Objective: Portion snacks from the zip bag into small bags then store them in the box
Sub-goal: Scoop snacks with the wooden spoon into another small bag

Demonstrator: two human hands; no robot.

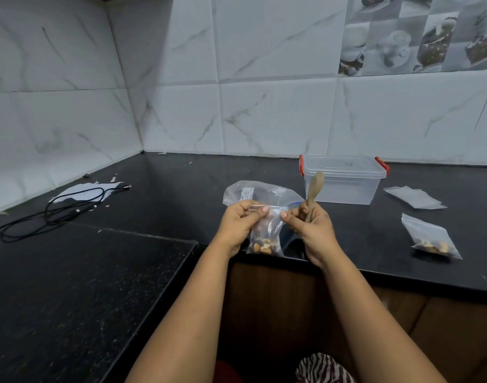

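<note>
Head view: the left hand [241, 221] and the right hand [310, 226] hold a small clear plastic zip pouch [266, 233] in the air above the front edge of the black stone worktop [181, 189]. The fingers [260, 210] of the left hand pinch the pouch's top strip at one end; the right-hand thumb and forefinger pinch the other end, while the remaining right fingers clasp a pale wooden spoon [315, 187], bowl upward. Mixed snacks sit in the pouch bottom.

Handling, judged: the pouch is light, limp and slippery; the seal strip is the firmest hold.

The large clear zip bag [253, 193] lies just behind the hands. The clear lidded box with red clips [344, 179] stands near the worktop's rear edge. A filled pouch [430, 239] lies toward the right edge.
</note>
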